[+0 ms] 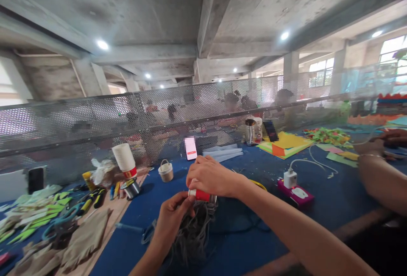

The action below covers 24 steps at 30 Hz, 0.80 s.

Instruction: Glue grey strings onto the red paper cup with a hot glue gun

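Observation:
A red and white paper cup (203,195) lies on its side between my hands, above the blue table. My left hand (174,214) pinches its left end between thumb and fingers. From above, my right hand (214,177) has bent fingers closed on the cup and covers part of it. Below the cup is a tangled bundle of grey strands (192,238); whether it is joined to the cup I cannot tell. Scissors with a blue handle (148,233) lie partly hidden behind my left wrist.
A stack of paper cups (123,157), a wire spool (131,188) and a small lidded cup (165,171) stand left. A lit phone (191,148) leans on the mesh partition (165,110). A purple power strip (295,193) and another person's arm (375,174) are right.

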{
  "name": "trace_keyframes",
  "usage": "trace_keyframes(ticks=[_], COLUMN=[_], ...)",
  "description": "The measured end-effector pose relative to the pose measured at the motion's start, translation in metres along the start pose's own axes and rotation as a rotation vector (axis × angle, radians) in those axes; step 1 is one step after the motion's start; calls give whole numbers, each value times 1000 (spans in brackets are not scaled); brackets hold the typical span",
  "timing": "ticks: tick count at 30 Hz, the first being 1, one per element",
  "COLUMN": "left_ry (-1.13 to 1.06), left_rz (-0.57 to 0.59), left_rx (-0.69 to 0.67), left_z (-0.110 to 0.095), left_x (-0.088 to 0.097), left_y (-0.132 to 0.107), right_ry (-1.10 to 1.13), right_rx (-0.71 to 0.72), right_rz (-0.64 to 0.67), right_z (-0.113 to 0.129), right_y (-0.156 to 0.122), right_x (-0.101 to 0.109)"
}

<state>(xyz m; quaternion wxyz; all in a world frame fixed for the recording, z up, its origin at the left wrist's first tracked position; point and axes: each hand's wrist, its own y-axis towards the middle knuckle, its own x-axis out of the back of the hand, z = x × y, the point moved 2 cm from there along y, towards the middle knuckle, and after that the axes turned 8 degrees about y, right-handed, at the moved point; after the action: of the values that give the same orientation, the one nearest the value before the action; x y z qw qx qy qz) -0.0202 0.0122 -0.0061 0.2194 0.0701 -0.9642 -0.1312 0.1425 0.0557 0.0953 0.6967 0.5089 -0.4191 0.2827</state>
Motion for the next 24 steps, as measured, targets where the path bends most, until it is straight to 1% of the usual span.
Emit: trace_keyframes(ticks=[3, 5, 7, 9, 10, 12, 14, 15, 19, 22, 24], left_ry=[-80, -167, -221, -202, -170, -91, -2, 50, 294, 489, 558], left_rz=[15, 17, 4, 4, 22, 94, 160, 175, 147, 108, 94], left_rx=[23, 26, 27, 43, 50, 44, 5, -17, -85, -157, -183], left_z=[1, 1, 3, 7, 10, 16, 20, 20, 19, 19, 20], left_x=[0, 2, 5, 6, 6, 3, -2, -5, -13, -15, -16], left_y=[2, 4, 5, 8, 9, 11, 12, 11, 9, 10, 11], right_ry=[81, 171, 289, 448, 540, 698, 826, 884, 1111, 1259, 1340], right_rx=[-50, -80, -112, -150, -173, -208, -238, -259, -337, -335, -342], right_rz=[-5, -33, -71, -92, -106, -143, -166, -179, -263, -323, -363], right_z=[-4, -11, -21, -33, -40, -50, -58, -61, -70, -75, -79], right_y=[-5, -10, -18, -28, -33, -43, -52, -55, -62, -65, -66], right_x=[1, 1, -1, -3, -4, -6, -8, -8, -12, -17, -21])
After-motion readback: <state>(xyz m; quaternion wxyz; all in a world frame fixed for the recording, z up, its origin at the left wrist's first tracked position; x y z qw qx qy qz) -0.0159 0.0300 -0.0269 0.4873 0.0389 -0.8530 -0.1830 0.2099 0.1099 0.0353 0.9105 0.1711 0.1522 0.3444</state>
